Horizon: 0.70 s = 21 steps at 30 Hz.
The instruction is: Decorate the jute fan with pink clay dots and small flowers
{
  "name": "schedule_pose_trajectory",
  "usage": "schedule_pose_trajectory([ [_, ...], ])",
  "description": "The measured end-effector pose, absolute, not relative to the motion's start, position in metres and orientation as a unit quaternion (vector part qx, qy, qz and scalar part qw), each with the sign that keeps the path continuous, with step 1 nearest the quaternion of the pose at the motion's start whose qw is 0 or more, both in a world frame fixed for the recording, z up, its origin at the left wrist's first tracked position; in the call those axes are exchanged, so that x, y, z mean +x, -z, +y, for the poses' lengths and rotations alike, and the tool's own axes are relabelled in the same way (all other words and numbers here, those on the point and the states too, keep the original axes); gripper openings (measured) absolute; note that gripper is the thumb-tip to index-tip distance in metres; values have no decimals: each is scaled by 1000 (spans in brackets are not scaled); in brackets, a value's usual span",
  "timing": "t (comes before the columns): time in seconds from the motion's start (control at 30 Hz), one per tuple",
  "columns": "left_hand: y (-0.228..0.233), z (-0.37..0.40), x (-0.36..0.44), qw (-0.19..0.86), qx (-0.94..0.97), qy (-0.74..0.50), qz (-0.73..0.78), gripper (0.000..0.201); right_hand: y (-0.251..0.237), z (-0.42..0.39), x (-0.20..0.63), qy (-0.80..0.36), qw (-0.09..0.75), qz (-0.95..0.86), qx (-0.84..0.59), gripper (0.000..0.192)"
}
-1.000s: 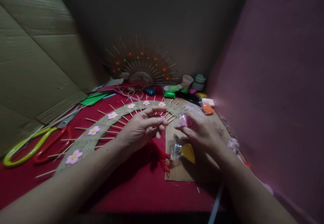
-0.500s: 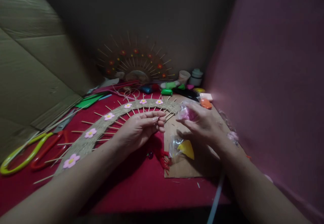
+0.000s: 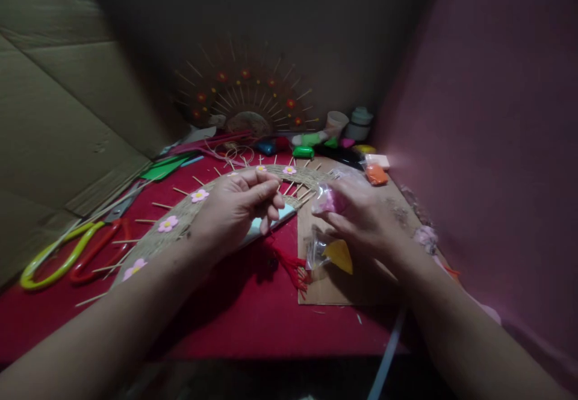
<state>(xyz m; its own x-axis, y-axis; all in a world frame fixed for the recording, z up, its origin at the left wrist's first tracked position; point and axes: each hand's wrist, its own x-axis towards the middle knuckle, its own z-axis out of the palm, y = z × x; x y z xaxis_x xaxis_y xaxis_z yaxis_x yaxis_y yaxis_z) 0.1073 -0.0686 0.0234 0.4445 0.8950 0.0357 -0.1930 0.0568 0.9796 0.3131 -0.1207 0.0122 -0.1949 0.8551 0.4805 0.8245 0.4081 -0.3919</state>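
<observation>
My left hand [image 3: 244, 207] is raised over the woven fan-shaped piece [image 3: 183, 210], thumb and fingertips pinched together. Anything between those fingertips is too small to make out. Pink flowers with yellow centres, such as one flower [image 3: 168, 224], sit along the woven band, and thin sticks stick out from its edges. My right hand [image 3: 368, 210] is closed on a clear plastic bag of pink clay [image 3: 333, 201], above the brown board [image 3: 361, 291]. Just below it lies a yellow piece [image 3: 339, 255] with clear wrapping. Under my left hand shows a pale blue surface [image 3: 284, 211].
Yellow-and-red-handled scissors [image 3: 63, 261] lie at the left beside a cardboard panel [image 3: 67, 105]. Red tassel threads [image 3: 295, 267] touch the board's left edge. Behind stand a cup [image 3: 336, 124], a jar [image 3: 360, 124] and a second decorated fan [image 3: 246, 102]. An orange packet [image 3: 376, 174] lies at the right.
My left hand has turned and its fingers have curled into a tighter pinch, with the pale blue surface now showing beneath. My right hand keeps hold of the bag. The view has shifted slightly.
</observation>
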Motion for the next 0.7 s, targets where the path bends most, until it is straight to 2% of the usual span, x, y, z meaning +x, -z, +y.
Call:
schedule_pose_trajectory([
  [0.23, -28, -88, 116, 513, 684, -381, 353, 7, -13, -124, 307, -19, 304, -794, -526, 10],
  [0.4, -25, -87, 118, 426, 740, -389, 346, 8, -17, -128, 301, -43, 271, -804, -528, 24],
  [0.5, -20, -86, 117, 377, 785, -381, 311, 8, -16, -128, 299, -49, 253, -805, -534, 25],
  [0.6, -16, -86, 118, 367, 805, -355, 303, 8, -14, -127, 297, -45, 245, -806, -536, 21],
  [0.7, -15, -86, 122, 404, 785, -353, 311, 5, -13, -126, 295, -51, 234, -803, -546, 17],
])
